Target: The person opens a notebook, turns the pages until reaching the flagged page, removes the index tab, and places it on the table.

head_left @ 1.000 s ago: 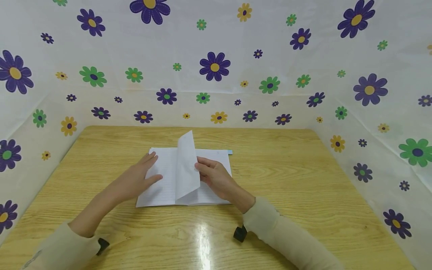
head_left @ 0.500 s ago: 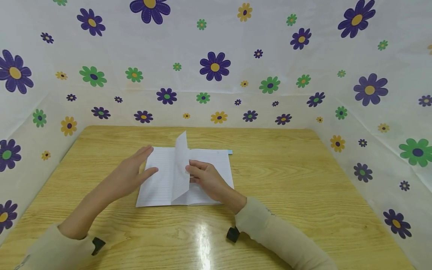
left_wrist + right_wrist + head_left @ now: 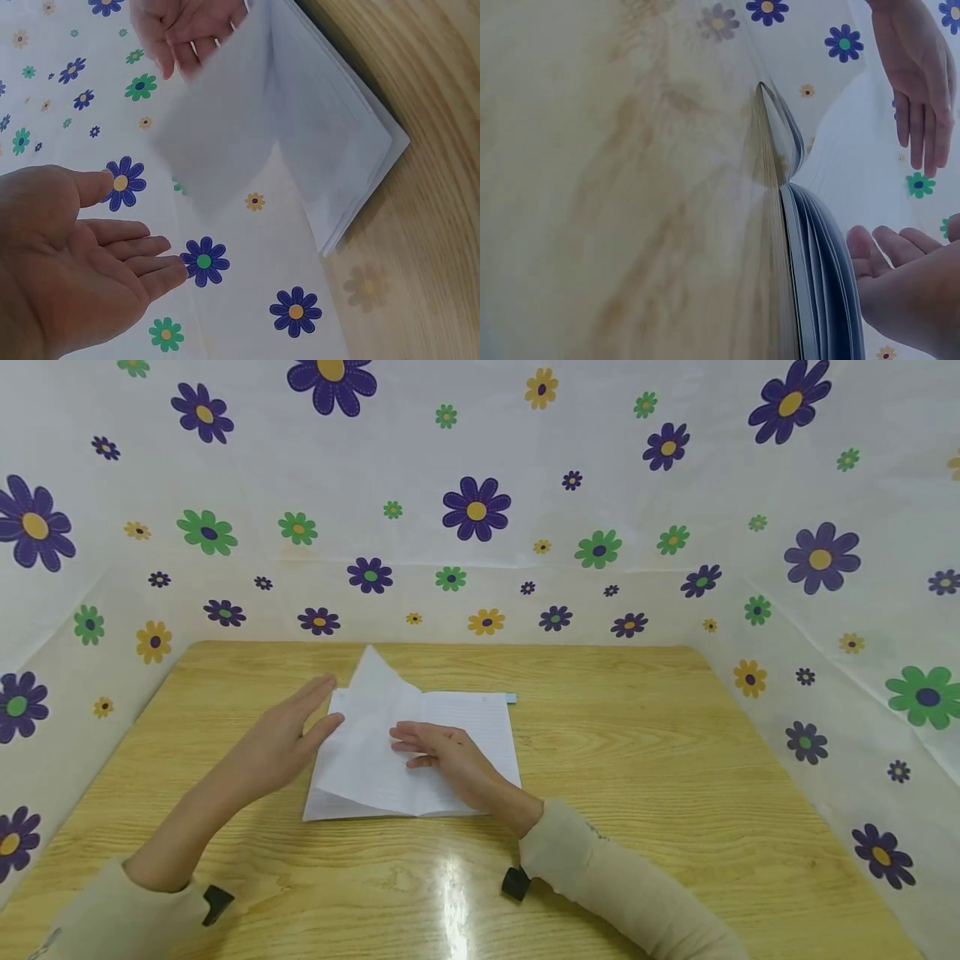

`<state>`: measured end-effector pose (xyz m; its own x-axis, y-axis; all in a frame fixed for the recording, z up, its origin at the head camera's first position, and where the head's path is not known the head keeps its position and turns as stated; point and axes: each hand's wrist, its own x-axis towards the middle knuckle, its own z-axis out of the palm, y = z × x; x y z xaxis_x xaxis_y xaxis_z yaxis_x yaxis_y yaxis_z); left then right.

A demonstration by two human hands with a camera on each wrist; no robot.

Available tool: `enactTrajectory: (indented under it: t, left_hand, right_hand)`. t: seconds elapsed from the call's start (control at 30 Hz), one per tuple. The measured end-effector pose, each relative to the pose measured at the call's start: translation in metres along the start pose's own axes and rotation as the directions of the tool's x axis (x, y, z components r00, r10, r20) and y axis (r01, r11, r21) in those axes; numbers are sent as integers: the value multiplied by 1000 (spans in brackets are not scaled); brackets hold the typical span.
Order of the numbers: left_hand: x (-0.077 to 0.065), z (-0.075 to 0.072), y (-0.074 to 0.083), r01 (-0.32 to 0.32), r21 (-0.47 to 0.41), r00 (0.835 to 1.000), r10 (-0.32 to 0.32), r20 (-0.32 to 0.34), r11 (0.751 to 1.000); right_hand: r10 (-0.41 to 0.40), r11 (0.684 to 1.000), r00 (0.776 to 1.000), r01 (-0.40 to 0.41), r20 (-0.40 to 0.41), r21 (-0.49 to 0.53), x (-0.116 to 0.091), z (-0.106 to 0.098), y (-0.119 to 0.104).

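An open lined notebook (image 3: 491,727) lies in the middle of the table, seen edge-on in the right wrist view. One loose page (image 3: 367,727) slants over its left half, the far corner lifted; in the left wrist view this page (image 3: 217,127) looks blurred. My right hand (image 3: 461,764) has its fingers extended beside the page, over the notebook's middle, pinching nothing. At the notebook's left edge my left hand (image 3: 273,747) is held up with straight fingers and thumb apart, its fingertips close to the page. Both palms face each other across the page.
The wood-patterned table (image 3: 637,760) surrounds the notebook on all sides. A pale blue tab (image 3: 512,698) sticks out at the notebook's far right corner. White flower-printed sheeting (image 3: 600,443) stands behind the table and along both sides.
The page, pinched upright by my right hand before, has swung over to the left and is out of its fingers. My right hand moved slightly left; my left hand drew back a little.
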<state>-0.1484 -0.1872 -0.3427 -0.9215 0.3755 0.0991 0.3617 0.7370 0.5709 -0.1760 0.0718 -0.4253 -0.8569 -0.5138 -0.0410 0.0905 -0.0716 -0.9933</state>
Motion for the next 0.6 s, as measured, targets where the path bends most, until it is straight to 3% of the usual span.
enactTrajectory:
  t: [0.23,0.6]
  left_hand:
    - [3,3,-5,8,-2,1000,-8,25,1000]
    - [16,40,-37,22,74,989,-33,142,997]
  right_hand:
    - [28,997,999,-26,28,-75,0,3,1]
    - [69,991,993,-58,93,-119,3,2,3]
